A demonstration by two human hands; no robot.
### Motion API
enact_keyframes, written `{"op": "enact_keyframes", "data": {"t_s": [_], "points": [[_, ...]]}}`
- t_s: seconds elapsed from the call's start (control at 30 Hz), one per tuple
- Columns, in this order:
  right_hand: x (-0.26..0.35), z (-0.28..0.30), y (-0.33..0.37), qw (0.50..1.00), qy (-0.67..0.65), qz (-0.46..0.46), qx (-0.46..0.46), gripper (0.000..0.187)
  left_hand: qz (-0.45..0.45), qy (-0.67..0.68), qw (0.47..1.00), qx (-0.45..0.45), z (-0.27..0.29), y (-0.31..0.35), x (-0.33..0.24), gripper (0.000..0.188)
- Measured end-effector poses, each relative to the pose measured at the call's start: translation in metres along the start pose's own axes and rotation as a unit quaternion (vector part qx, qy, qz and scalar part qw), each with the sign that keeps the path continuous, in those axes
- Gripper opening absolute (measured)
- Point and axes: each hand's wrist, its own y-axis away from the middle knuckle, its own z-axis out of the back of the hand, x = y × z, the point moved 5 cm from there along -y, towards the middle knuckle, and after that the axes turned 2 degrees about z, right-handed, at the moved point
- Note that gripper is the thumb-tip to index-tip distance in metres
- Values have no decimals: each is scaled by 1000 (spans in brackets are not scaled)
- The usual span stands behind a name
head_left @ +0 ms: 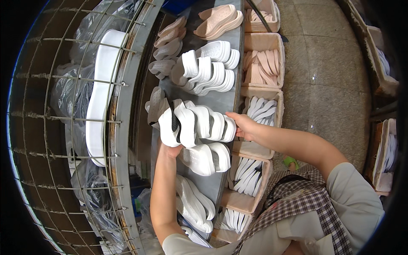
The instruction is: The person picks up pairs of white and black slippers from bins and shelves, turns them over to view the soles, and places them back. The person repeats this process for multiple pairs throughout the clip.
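A row of white shoe soles [203, 122], stood on edge and pressed together, spans the space between my two hands over the grey metal table. My left hand [172, 151] curls under its left end, mostly hidden behind the soles. Against the outer sole at the right end, the fingers of my right hand [243, 126] are closed. A dark piece [175, 121] shows between two soles near the left end. Just in front of the row lie more white soles [199, 160], and another white group [210, 72] stands beyond it.
Pink soles [219, 22] sit at the table's far end, long white soles [193, 199] at its near end. Lined bins [262, 42] of pink and white pieces run along the right edge. A wire grid [83, 114] rises at the left.
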Motion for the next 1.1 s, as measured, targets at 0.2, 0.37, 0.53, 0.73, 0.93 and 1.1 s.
{"op": "enact_keyframes", "data": {"t_s": [0.2, 0.37, 0.53, 0.73, 0.93, 1.1], "points": [[21, 1, 32, 993, -55, -20, 105, 43, -67, -53, 996, 18, -40, 17, -15, 27], [32, 28, 73, 975, -104, -7, 196, 48, -47, 95, 990, 90, -83, 36, -3, 37], [36, 85, 122, 972, -86, 82, 202, 55, -40, 84, 995, -18, -109, 66, 33, 35], [47, 175, 180, 987, 5, 25, 161, 53, -271, -219, 937, -38, -194, 124, 100, 69], [11, 261, 214, 948, 108, -136, 268, 59, -418, -511, 747, -74, -299, 170, 169, 73], [-42, 318, 232, 872, 223, -222, 376, 68, -272, -632, 723, -61, -227, 180, 182, 108]]}}
